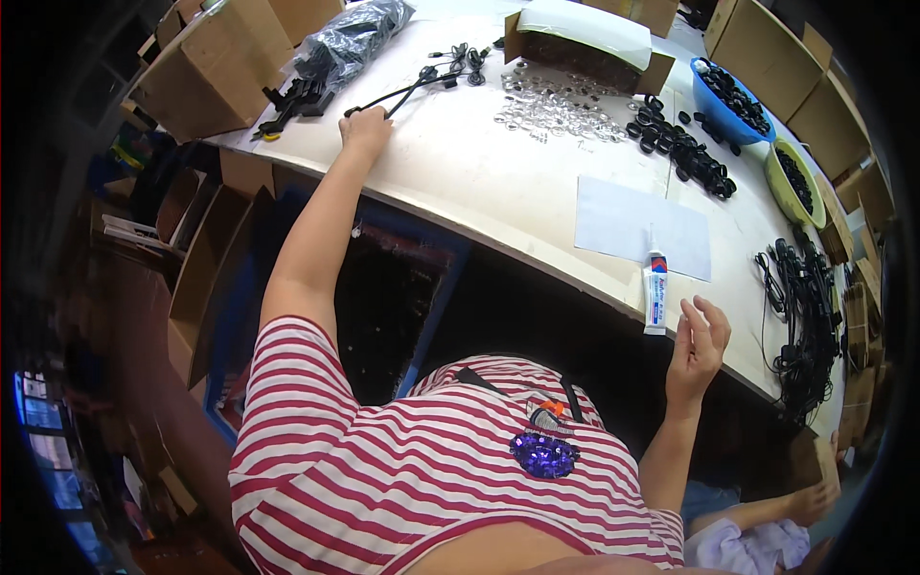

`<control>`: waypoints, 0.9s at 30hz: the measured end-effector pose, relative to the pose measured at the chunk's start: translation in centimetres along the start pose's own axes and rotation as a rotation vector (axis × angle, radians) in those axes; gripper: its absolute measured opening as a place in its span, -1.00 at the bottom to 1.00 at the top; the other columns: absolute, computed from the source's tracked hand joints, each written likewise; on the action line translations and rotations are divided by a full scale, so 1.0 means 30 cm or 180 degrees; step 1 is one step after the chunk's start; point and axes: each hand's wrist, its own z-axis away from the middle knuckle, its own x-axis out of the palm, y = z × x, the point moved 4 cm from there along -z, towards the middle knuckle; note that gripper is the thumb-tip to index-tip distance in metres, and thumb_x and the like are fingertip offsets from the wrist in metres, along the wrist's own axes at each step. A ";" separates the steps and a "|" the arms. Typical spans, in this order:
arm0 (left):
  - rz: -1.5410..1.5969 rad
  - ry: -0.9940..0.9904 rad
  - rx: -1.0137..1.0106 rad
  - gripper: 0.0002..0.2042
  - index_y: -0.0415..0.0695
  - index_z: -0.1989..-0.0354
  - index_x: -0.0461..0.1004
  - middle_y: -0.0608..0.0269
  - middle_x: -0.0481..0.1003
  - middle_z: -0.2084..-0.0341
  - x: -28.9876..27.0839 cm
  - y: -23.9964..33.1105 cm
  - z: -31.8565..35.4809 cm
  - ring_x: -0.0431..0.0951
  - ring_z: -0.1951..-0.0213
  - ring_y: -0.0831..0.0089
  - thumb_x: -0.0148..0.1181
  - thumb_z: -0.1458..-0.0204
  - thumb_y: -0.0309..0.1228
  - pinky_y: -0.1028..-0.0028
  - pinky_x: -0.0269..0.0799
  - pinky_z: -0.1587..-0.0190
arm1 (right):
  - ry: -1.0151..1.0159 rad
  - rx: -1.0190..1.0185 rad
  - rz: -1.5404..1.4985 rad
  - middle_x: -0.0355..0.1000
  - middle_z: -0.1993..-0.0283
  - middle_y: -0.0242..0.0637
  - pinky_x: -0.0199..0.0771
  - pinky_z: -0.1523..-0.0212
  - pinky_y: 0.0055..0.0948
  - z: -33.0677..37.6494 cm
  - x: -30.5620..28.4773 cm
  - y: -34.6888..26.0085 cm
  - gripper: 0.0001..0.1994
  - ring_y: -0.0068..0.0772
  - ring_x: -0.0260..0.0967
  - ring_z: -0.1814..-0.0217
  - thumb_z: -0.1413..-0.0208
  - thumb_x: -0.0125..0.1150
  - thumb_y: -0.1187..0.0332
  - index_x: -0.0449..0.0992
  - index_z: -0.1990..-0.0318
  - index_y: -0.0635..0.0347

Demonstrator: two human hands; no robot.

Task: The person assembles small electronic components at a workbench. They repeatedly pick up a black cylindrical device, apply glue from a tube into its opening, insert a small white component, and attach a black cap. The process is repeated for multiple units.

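Over the far left of the table, my left hand is closed on a black cable. Small bundles of tied black cables lie just beyond it. My right hand hangs by the table's front edge with its fingers apart and nothing in them. Close to its fingertips is a white, blue and red tube with a thin nozzle, lying partly on a white sheet of paper. The tube's lower end reaches the table edge.
Clear discs spill before an opened carton. Black round caps lie right of them, near blue and yellow-green bowls. Black cables pile at right. Another person's hand shows lower right. Boxes stand far left.
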 end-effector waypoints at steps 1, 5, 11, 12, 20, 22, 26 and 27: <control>0.0287 -0.0104 -0.0117 -0.69 -0.09 0.18 0.45 0.08 0.49 0.28 0.007 -0.005 -0.004 0.47 0.20 0.20 0.07 0.02 -0.18 0.24 0.30 0.13 | -0.0012 0.0077 -0.0052 0.37 0.15 -0.22 0.25 0.02 -0.36 0.008 -0.004 0.006 -0.81 -0.23 0.25 0.02 0.02 0.07 0.59 0.51 0.22 0.26; 0.1989 0.0506 -0.0240 -0.76 -0.19 0.29 0.50 0.19 0.50 0.51 0.023 -0.080 -0.069 0.47 0.44 0.42 0.08 0.01 -0.28 0.45 0.32 0.37 | -0.0161 0.0232 -0.0257 0.37 0.16 -0.21 0.32 0.14 -0.47 0.042 -0.008 0.024 -0.82 -0.30 0.30 0.07 -0.02 0.05 0.59 0.50 0.21 0.28; 0.4772 0.0433 0.0161 -0.81 -0.27 0.23 0.47 0.49 0.29 0.68 -0.199 -0.041 0.043 0.21 0.60 0.77 0.04 -0.07 -0.42 0.74 0.07 0.51 | -0.0289 0.0213 -0.0634 0.38 0.18 -0.20 0.35 0.23 -0.54 0.052 0.016 0.007 -0.82 -0.36 0.35 0.15 -0.04 0.03 0.59 0.49 0.20 0.29; 0.4756 0.0363 0.0331 -0.80 -0.30 0.23 0.46 0.47 0.31 0.65 -0.255 -0.033 0.090 0.24 0.57 0.74 0.04 -0.07 -0.42 0.74 0.09 0.46 | -0.0312 0.0195 -0.0679 0.38 0.18 -0.20 0.35 0.23 -0.55 0.045 0.020 0.000 -0.82 -0.36 0.36 0.15 -0.04 0.03 0.60 0.49 0.20 0.29; 0.3761 -0.0884 0.1168 -0.84 -0.28 0.29 0.48 0.35 0.44 0.47 -0.594 0.004 0.448 0.35 0.45 0.65 0.03 0.01 -0.52 0.67 0.27 0.32 | 0.0367 -0.0961 -0.0466 0.33 0.09 -0.06 0.29 0.04 -0.30 -0.125 -0.064 -0.230 -0.73 -0.11 0.28 0.04 0.00 0.11 0.49 0.41 0.09 0.28; 0.3283 -0.1161 0.1395 -0.87 -0.26 0.31 0.49 0.31 0.47 0.43 -0.626 0.061 0.516 0.42 0.40 0.59 0.10 0.05 -0.54 0.61 0.33 0.31 | 0.0574 -0.1440 -0.0355 0.30 0.03 -0.04 0.19 -0.05 -0.12 -0.133 -0.077 -0.307 -0.69 -0.10 0.22 -0.03 -0.05 0.10 0.28 0.41 0.07 0.22; 0.2683 -0.1718 0.2706 -0.85 -0.30 0.32 0.46 0.12 0.45 0.49 -0.658 0.215 0.630 0.46 0.40 0.34 0.16 0.11 -0.59 0.47 0.36 0.32 | -0.0758 -0.1629 0.0034 0.32 0.03 -0.17 -0.04 -0.19 -0.03 -0.176 -0.018 -0.491 -0.59 -0.16 0.20 -0.08 0.07 0.20 0.14 0.43 0.08 0.15; 0.2619 -0.1540 0.2997 -0.86 -0.28 0.33 0.47 0.14 0.45 0.49 -0.669 0.236 0.655 0.46 0.42 0.31 0.16 0.11 -0.57 0.46 0.36 0.34 | -0.1095 -0.1613 -0.0191 0.34 0.08 -0.18 0.10 -0.11 -0.11 -0.171 0.014 -0.493 -0.54 -0.17 0.25 -0.02 0.16 0.27 0.21 0.42 0.07 0.18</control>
